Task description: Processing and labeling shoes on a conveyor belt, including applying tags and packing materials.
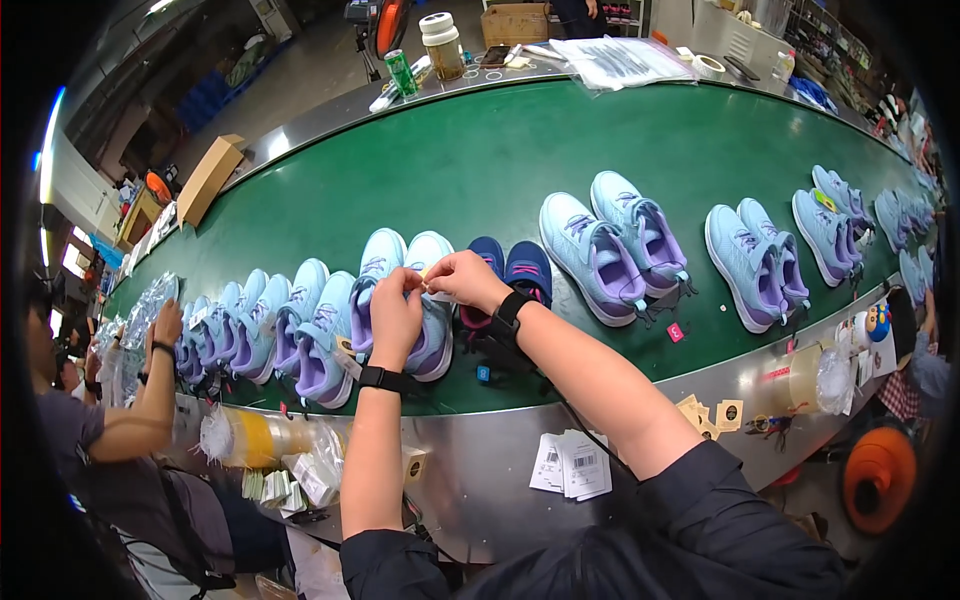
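My left hand [397, 308] and my right hand [467, 281] meet above a pair of light blue and purple sneakers [435, 335]. Fingers of both are pinched together, close to each other. A small yellowish bit shows between the fingertips, too small to name. Dark straps circle both wrists. Just right of that pair, partly behind my right hand, stand navy sneakers [527, 266] with pink laces. Farther right is another light blue pair [600, 250] with cords at the heels.
The green belt [420, 130] carries more sneakers [755, 265] on both sides. Barcode cards [572, 463] and brown tags [712, 414] lie on the metal ledge [480, 470]. A co-worker's arm [150, 400] reaches in at left. A can [400, 73] and jar [441, 47] stand on the far edge.
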